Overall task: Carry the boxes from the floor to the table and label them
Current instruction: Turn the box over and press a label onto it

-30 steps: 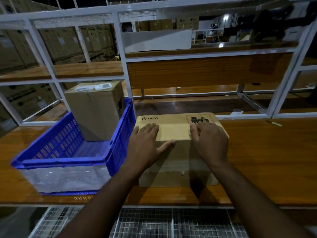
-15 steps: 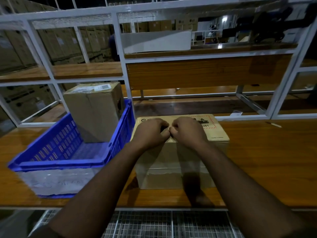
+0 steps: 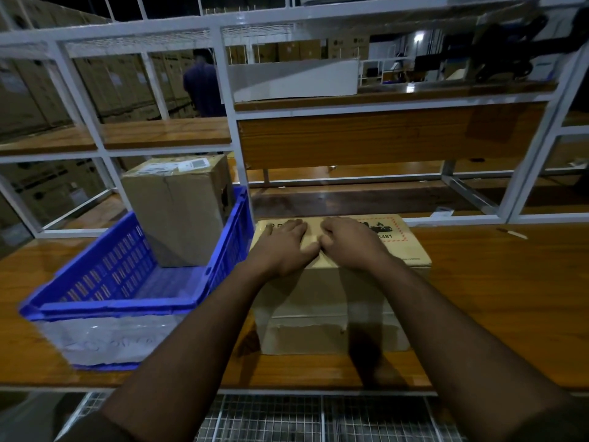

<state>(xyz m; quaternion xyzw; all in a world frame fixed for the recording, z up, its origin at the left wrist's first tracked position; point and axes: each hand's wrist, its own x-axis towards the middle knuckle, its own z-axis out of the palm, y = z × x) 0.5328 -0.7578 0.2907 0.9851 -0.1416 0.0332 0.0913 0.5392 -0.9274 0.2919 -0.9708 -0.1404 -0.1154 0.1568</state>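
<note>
A tan cardboard box (image 3: pixel 322 301) with a red-bordered hazard mark on its lid stands on the wooden table (image 3: pixel 497 301), right in front of me. Both hands rest on its lid. My left hand (image 3: pixel 283 247) lies flat, palm down, with the fingers stretched toward the far edge. My right hand (image 3: pixel 350 244) sits beside it with the fingers curled under, and the two thumbs touch at the middle of the lid. Whether anything lies under the hands is hidden. A second brown box (image 3: pixel 178 212), with white labels on top, stands in the blue crate (image 3: pixel 105 306).
The blue crate stands just left of the box, almost touching it. A white metal shelf frame (image 3: pixel 229 122) with wooden shelves rises behind the table. A small white scrap (image 3: pixel 513 233) lies at the far right. A person (image 3: pixel 202 87) stands beyond the frame among stacked cartons.
A second ago both hands lay apart on the lid. They then came together as fists at the middle. Now the left hand has flattened out again; the right stays curled.
</note>
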